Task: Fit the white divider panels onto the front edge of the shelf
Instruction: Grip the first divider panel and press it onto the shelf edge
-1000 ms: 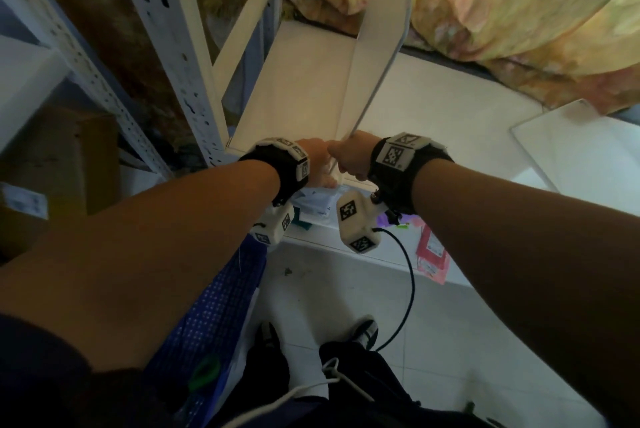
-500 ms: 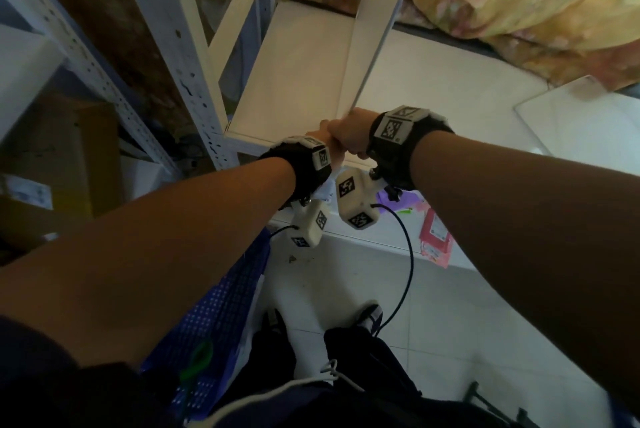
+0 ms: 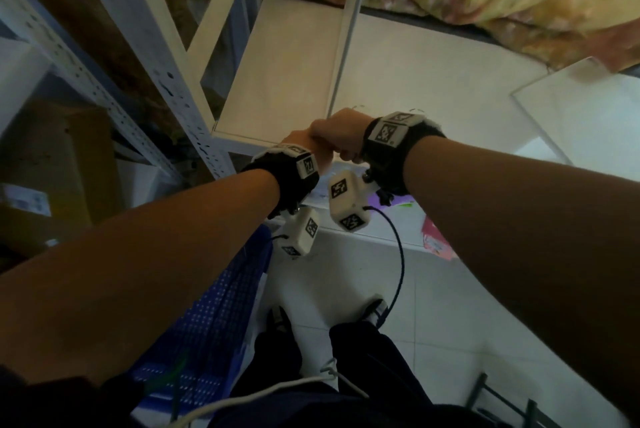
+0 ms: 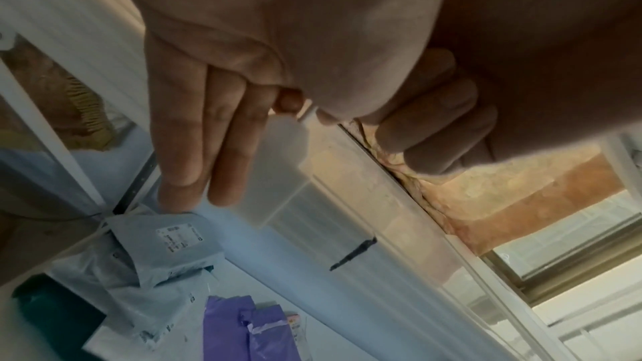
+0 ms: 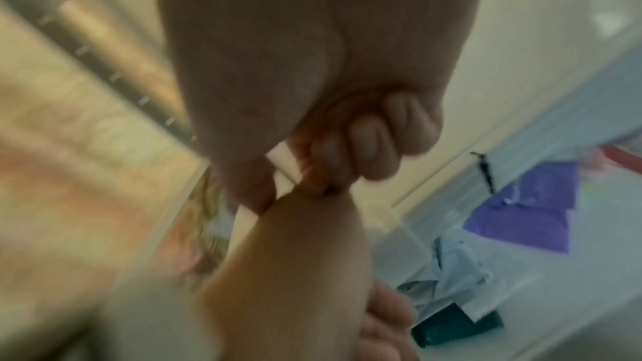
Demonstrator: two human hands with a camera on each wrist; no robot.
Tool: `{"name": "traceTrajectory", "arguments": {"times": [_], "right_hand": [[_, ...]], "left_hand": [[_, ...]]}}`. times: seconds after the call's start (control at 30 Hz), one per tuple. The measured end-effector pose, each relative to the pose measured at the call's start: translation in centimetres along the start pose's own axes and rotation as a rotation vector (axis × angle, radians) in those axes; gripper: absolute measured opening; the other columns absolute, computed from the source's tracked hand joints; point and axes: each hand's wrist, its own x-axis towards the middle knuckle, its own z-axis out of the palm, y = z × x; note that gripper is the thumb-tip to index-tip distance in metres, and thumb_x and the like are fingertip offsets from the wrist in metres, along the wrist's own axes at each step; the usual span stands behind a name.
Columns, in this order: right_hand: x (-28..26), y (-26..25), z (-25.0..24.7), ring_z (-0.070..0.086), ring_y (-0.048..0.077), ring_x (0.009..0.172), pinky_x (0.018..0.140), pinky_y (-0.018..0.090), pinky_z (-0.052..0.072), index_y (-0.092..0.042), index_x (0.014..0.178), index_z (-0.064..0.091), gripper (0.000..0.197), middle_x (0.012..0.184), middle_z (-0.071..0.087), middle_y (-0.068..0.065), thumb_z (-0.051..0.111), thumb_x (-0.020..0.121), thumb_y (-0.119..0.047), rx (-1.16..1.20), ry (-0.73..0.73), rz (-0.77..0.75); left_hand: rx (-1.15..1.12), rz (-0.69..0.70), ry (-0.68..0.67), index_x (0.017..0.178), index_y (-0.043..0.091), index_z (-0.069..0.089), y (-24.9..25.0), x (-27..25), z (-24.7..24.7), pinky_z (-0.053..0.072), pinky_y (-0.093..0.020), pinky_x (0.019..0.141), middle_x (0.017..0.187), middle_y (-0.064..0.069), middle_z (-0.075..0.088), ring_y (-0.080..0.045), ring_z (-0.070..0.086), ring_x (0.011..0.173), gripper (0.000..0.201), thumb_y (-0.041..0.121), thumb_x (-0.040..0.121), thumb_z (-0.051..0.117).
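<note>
I keep right hand (image 3: 341, 136) fingers (image 5: 368, 142) clamped on divider panel (image 3: 349, 29) at shelf (image 3: 277, 81) front edge; left hand (image 3: 304, 150) fingers (image 4: 194, 142) straight below. Risk: panel tilts, misses edge.

The lower front corner of the white divider panel (image 3: 349, 25) is covered by the right hand (image 3: 341, 135) and left hand (image 3: 304, 147); its top runs past the frame's upper edge. The right wrist view is motion-blurred. In the left wrist view, the palm (image 4: 312, 23) blocks the panel's near end. Print on the grey parcel (image 4: 153, 251) is too small to read.
</note>
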Motion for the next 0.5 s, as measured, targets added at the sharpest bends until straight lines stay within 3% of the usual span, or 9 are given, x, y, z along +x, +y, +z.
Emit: {"name": "traceTrajectory", "arguments": {"times": [0.07,0.13,0.2,0.27,0.37,0.43,0.5], "right_hand": [[-0.3,1.7,-0.8,0.037,0.018,0.053,0.053,0.026,0.031,-0.014,0.069,0.046,0.019,0.064,0.044,0.005,0.054,0.082,-0.024,0.156,-0.135,0.047],[-0.5,3.5,-1.2,0.051,0.020,0.061,0.060,0.028,0.044,-0.010,0.079,0.052,0.012,0.075,0.054,0.007,0.052,0.087,-0.018,0.018,-0.138,0.080],[0.1,5.0,-0.6,0.059,0.022,0.071,0.066,0.030,0.052,-0.011,0.086,0.057,0.015,0.089,0.063,0.008,0.057,0.090,-0.025,-0.200,-0.069,0.085],[1.0,5.5,0.7,0.059,0.023,0.078,0.069,0.032,0.050,-0.011,0.095,0.058,0.025,0.099,0.064,0.006,0.066,0.086,-0.033,-0.340,0.021,0.042],[1.9,5.7,2.4,0.055,0.024,0.088,0.074,0.034,0.047,-0.013,0.117,0.052,0.047,0.103,0.058,0.005,0.070,0.082,-0.040,-0.426,0.132,-0.018],[2.3,5.5,2.8,0.059,0.025,0.089,0.079,0.037,0.051,-0.017,0.116,0.051,0.051,0.105,0.061,0.005,0.070,0.079,-0.045,-0.486,0.197,-0.080],[3.0,4.6,2.8,0.062,0.026,0.089,0.081,0.041,0.054,-0.021,0.110,0.053,0.048,0.101,0.063,0.003,0.070,0.075,-0.047,-0.528,0.234,-0.122]], "left_hand": [[-0.118,-0.040,0.042,0.107,0.005,0.063,-0.2,-0.3,-0.7,0.051,-0.037,0.080,0.105,-0.012,0.067,-0.031,0.065,0.096,0.031,0.025,0.097,0.041],[-0.134,0.000,0.080,0.101,0.008,0.057,-0.4,-0.2,-1.5,0.044,-0.037,0.076,0.102,-0.011,0.060,-0.032,0.058,0.089,0.035,0.032,0.099,0.032],[-0.143,0.026,0.137,0.096,0.012,0.049,-0.6,0.0,-2.1,0.035,-0.034,0.072,0.101,-0.013,0.057,-0.028,0.047,0.078,0.035,0.038,0.098,0.027],[-0.165,-0.013,0.166,0.100,0.011,0.052,-0.5,-0.2,-2.8,0.036,-0.033,0.074,0.098,-0.012,0.056,-0.027,0.046,0.079,0.037,0.041,0.097,0.030],[-0.191,-0.061,0.125,0.114,0.007,0.055,-0.2,-0.5,-3.2,0.037,-0.033,0.077,0.117,-0.016,0.059,-0.028,0.047,0.087,0.040,0.037,0.096,0.037],[-0.189,-0.057,0.112,0.116,0.007,0.055,-0.2,-0.4,-3.1,0.036,-0.033,0.078,0.125,-0.017,0.058,-0.029,0.050,0.091,0.040,0.037,0.095,0.038],[-0.175,-0.061,0.115,0.109,0.011,0.056,-0.2,-0.2,-2.8,0.036,-0.033,0.077,0.122,-0.016,0.060,-0.028,0.051,0.090,0.035,0.039,0.095,0.038]]}}
